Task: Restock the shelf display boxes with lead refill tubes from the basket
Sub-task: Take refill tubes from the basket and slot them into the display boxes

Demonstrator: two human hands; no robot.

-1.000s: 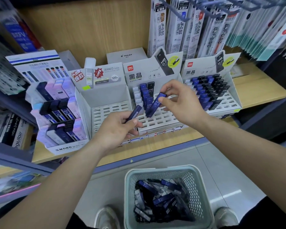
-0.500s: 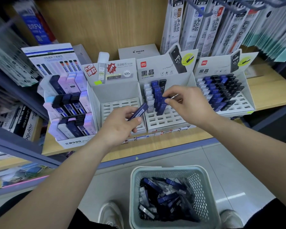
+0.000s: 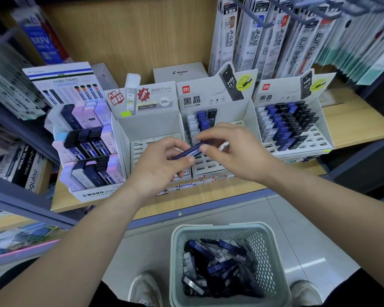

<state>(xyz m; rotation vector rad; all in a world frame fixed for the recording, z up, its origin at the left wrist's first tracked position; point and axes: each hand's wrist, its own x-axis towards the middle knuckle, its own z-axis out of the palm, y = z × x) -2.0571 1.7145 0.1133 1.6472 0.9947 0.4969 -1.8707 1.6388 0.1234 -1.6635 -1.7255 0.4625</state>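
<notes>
Both hands meet low over the front of the shelf (image 3: 353, 120), right at the seam btw two white display boxes. The L hand (image 3: 162, 165) reaches in from 7 o'clock, its thumb & curled fingers pinching the lower end of a blue tube (image 3: 190, 151). The R hand (image 3: 237, 151) reaches in from 4 o'clock, w/ thumb & index tip pinching the tube's upper end and the other fingers loosely spread. The tube is in the air, tilted, w/ its low end toward 8 o'clock and its high end toward 2, just above the slotted inserts. At 12 o'clock of the hands sits the middle box (image 3: 246, 114), w/ short rows of white, blue & black standing tubes (image 3: 203, 120) at its back. At 2 o'clock is the right box (image 3: 282, 94), much fuller, w/ the same three colours in slanting rows. At 11 o'clock we see the left box (image 3: 146, 127), its slotted insert showing. At 9 o'clock the MONO box (image 3: 93, 192) holds pastel & dark cases in tiers. At 6 o'clock, on the floor (image 3: 297, 229), stands the pale mesh basket (image 3: 220, 227), w/ a loose heap of refill tubes (image 3: 215, 262) inside. A shoe (image 3: 145, 289) is visible at its 8 o'clock. Hanging refill packs (image 3: 259, 36) fill 1 o'clock above the boxes.
</notes>
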